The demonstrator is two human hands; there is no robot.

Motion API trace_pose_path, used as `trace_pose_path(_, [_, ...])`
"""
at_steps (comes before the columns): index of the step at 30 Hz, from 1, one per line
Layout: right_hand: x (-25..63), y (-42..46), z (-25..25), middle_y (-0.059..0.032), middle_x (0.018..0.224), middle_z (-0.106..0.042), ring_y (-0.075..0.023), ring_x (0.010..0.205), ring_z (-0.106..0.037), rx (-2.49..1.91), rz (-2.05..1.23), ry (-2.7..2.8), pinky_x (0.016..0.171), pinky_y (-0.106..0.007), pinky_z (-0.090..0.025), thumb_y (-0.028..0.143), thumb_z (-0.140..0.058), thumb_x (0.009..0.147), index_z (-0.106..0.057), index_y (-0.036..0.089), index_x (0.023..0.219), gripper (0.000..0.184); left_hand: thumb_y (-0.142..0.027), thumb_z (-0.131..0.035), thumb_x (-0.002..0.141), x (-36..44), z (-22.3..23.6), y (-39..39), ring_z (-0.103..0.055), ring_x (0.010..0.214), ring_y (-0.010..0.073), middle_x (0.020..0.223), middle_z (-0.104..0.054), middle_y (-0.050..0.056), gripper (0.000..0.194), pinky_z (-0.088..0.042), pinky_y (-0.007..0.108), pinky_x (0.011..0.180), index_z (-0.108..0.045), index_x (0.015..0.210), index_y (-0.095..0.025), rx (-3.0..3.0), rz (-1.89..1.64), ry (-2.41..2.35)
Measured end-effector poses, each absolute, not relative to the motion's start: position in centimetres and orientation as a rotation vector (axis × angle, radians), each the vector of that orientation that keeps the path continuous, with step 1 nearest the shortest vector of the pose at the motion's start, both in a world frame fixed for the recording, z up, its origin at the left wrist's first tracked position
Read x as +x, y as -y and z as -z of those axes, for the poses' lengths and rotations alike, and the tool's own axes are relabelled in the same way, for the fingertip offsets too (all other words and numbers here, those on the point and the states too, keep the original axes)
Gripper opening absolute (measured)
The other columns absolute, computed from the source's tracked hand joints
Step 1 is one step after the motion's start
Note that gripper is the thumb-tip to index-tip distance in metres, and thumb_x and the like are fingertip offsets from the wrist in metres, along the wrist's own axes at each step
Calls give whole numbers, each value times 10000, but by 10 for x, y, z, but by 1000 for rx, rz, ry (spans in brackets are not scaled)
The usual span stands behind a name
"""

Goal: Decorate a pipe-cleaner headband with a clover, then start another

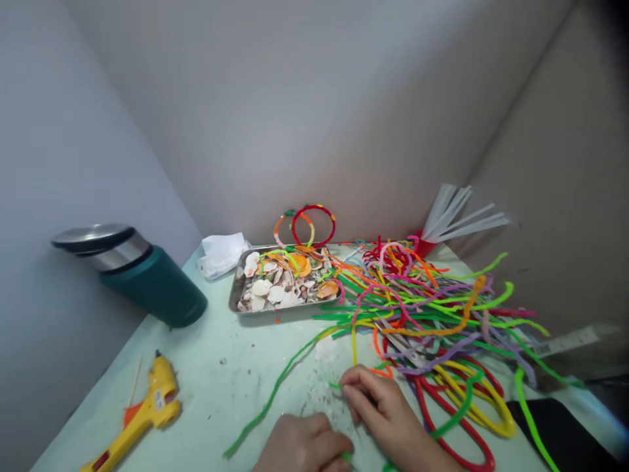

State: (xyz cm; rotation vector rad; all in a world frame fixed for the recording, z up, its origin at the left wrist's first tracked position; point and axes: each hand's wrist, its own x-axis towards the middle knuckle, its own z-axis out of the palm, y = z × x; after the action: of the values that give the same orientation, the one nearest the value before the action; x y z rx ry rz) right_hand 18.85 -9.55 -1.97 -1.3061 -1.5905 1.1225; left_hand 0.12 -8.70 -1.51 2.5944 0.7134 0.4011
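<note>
My left hand (304,444) is low in the middle, its fingers curled closed with a bit of green pipe cleaner (346,456) showing at the fingertips. Just right of it, my right hand (381,408) pinches with thumb and forefinger, and a short green end sticks out to the left. Whether both green bits belong to one piece is hidden. A long green pipe cleaner (281,380) lies on the table to the left of my right hand. Scissors (403,342) lie among the colourful pipe cleaners (422,308) beyond my right hand.
A metal tray (236,292) of shells stands at the back, with two wrapped rings (335,226) behind it. On the left are a yellow glue gun (160,396) and a teal bottle (157,282). White paper (223,249) and translucent sticks (449,213) sit near the walls.
</note>
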Motion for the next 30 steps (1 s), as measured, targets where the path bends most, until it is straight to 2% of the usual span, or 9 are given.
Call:
trace_pose_path(4, [190, 84, 13, 46, 531, -490, -95, 515, -464, -1248, -1055, 1612, 524, -206, -360, 306, -461, 878, -539, 176, 770, 186, -260, -457, 860, 6, -13, 84, -591, 720, 122, 795, -643, 33, 220, -414, 186, 650, -654, 950, -221, 2363, -411, -850])
trace_pose_path(8, [191, 79, 7, 54, 552, -505, -72, 417, -412, -1142, -1186, 1415, 415, -192, -318, 382, -489, 849, -521, 174, 813, 214, -244, -484, 839, 7, -25, 81, -594, 804, 134, 867, -676, 39, 214, -417, 200, 747, -672, 912, -174, 2226, -454, -811])
trace_pose_path(10, [191, 79, 6, 55, 567, -514, -62, 394, -405, -1097, -1212, 1349, 398, -187, -308, 400, -511, 829, -516, 171, 818, 229, -236, -489, 827, 8, -25, 79, -583, 781, 125, 869, -677, 28, 210, -414, 195, 735, -671, 895, -156, 2151, -475, -821])
trace_pose_path(16, [191, 79, 7, 55, 568, -502, -56, 417, -414, -1041, -1263, 1377, 410, -180, -319, 372, -524, 831, -523, 166, 831, 206, -212, -521, 755, 27, -26, 74, -477, 579, 97, 633, -598, -23, 177, -352, 179, 538, -677, 791, -138, 2026, -361, -1017])
trace_pose_path(22, [193, 77, 7, 58, 558, -456, -65, 450, -425, -1117, -1253, 1428, 425, -179, -332, 321, -507, 847, -540, 175, 792, 160, -178, -552, 745, 40, -18, 73, -568, 698, 120, 788, -683, -3, 169, -397, 193, 651, -698, 830, -168, 1958, -405, -894])
trace_pose_path(30, [192, 74, 3, 45, 562, -490, -69, 487, -442, -1166, -1236, 1427, 458, -174, -336, 258, -521, 833, -579, 164, 769, 128, -195, -556, 785, 35, -6, 67, -604, 740, 134, 801, -688, 25, 129, -421, 204, 680, -683, 806, -180, 2016, -416, -863])
